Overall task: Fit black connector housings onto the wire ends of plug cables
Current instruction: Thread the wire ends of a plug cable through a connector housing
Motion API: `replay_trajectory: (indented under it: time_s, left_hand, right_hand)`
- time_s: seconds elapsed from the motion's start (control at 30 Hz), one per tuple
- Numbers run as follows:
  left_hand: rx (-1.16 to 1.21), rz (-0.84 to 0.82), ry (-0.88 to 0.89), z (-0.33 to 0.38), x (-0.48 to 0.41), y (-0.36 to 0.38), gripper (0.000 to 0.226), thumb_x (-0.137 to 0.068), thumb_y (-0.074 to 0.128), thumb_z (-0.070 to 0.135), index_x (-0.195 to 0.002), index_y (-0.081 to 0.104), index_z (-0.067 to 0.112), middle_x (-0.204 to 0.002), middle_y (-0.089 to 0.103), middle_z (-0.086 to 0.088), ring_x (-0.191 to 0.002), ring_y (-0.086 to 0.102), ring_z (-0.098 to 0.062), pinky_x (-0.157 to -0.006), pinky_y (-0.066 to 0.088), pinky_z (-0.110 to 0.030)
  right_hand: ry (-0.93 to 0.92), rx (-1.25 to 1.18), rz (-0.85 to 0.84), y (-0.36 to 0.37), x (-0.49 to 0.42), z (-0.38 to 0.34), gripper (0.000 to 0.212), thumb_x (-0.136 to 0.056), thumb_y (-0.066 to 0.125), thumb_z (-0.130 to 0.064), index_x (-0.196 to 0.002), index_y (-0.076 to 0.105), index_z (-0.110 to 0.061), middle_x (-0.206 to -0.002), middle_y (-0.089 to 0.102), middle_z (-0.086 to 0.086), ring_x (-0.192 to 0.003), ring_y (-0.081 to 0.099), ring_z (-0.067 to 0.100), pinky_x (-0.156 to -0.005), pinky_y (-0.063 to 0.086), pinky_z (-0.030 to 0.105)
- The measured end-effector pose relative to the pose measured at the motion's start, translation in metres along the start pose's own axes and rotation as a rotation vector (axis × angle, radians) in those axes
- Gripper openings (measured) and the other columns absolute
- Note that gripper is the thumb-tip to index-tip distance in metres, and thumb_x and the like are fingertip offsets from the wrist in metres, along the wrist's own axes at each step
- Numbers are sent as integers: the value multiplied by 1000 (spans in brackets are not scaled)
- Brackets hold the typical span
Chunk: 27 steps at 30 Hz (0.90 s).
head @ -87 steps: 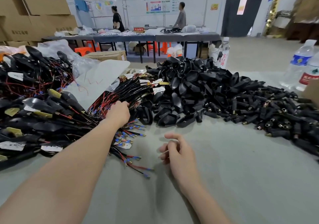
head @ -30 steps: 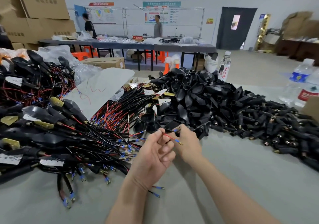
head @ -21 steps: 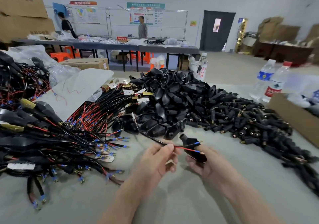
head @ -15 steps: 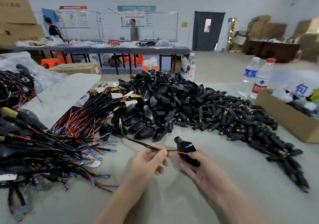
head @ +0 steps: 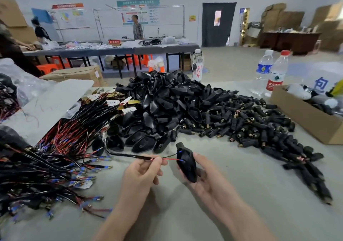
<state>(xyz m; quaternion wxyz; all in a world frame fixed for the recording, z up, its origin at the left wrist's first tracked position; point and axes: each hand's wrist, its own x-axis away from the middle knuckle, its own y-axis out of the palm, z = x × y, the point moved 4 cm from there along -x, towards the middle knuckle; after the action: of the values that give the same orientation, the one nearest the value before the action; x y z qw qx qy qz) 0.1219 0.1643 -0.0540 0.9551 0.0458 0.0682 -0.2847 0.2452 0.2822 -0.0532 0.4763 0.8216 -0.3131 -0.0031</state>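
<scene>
From my remote seat I use the big heap of black housings (head: 167, 107) as my marker, and both hands work just in front of its near edge, above the grey table (head: 185, 213). The left hand (head: 143, 169) pinches a plug cable (head: 130, 155) between thumb and forefinger, right where the black sheath ends and the red and black leads split, with the other fingers curled below. The right hand (head: 207, 183) lies palm up with its fingers wrapped round one connector housing (head: 186, 164), which is tilted with its narrow neck pointing back toward the heap. The two leads run from the pinch into that housing. Their blue-sleeved tips lie against its face, though I cannot tell whether they are seated inside. The cable trails back to the heap's near-left edge. Left of the heap sprawls a bundle of cables (head: 61, 148) with red and black leads. To the right of the heap is a spread of small barrel connectors (head: 250, 125), and beyond that a cardboard box (head: 304, 118). Two water bottles (head: 263, 70) stand behind the heap's right side.
</scene>
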Motion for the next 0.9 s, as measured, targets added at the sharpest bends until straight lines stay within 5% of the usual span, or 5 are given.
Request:
replay_trajectory:
  time_s: [0.33, 0.57, 0.9]
  left_hand:
    - [105, 92, -73, -8, 1, -1, 15, -94, 65, 20, -97, 73, 7, -97, 77, -3, -78, 67, -12, -61, 55, -23]
    - [80, 148, 1, -1, 5, 0, 11, -93, 66, 15, -97, 71, 7, -91, 78, 0, -79, 71, -11, -63, 55, -18]
    - [57, -72, -28, 0, 4, 17, 13, -87, 67, -3, -97, 73, 2, -96, 78, -3, -88, 74, -10, -73, 51, -11]
  right_hand:
    - [30, 58, -32, 2, 1, 9, 35, -95, 62, -14, -126, 61, 1, -115, 69, 28, -110, 68, 34, -86, 59, 43]
    - [6, 128, -75, 5, 2, 14, 35, -95, 61, -16, -129, 58, -10, -115, 71, 20, -100, 72, 26, -74, 59, 33]
    - [-49, 198, -133, 6, -1, 12, 53, -85, 67, -4, -132, 47, -18, -114, 71, 22, -99, 71, 34, -82, 59, 42]
